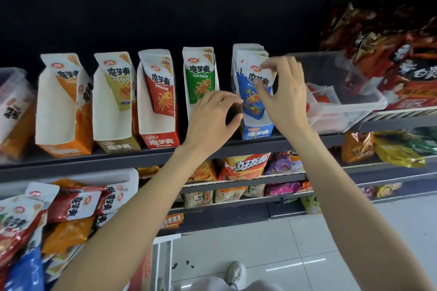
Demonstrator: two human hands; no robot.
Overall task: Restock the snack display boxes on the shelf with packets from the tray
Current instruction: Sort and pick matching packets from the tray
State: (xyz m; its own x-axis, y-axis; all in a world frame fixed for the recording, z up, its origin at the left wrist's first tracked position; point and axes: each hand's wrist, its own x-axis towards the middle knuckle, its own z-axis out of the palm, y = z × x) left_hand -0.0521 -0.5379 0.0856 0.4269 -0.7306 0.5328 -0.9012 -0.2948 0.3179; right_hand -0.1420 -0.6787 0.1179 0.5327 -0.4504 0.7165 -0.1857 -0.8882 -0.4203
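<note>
Restocking is sitting partway: five display boxes (160,101) are showing packets. Right hand (281,97) is pinching blue packets (254,92) inside the blue box (257,131); left hand (212,120), fingers curled, is bracing its side. Tray (113,178) is holding many packets.

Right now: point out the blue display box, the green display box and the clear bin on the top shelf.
blue display box (257,130): head view, on its blue front panel.
green display box (201,78): head view, on the front green packet in it.
clear bin (340,111): head view, on its front wall.
</note>
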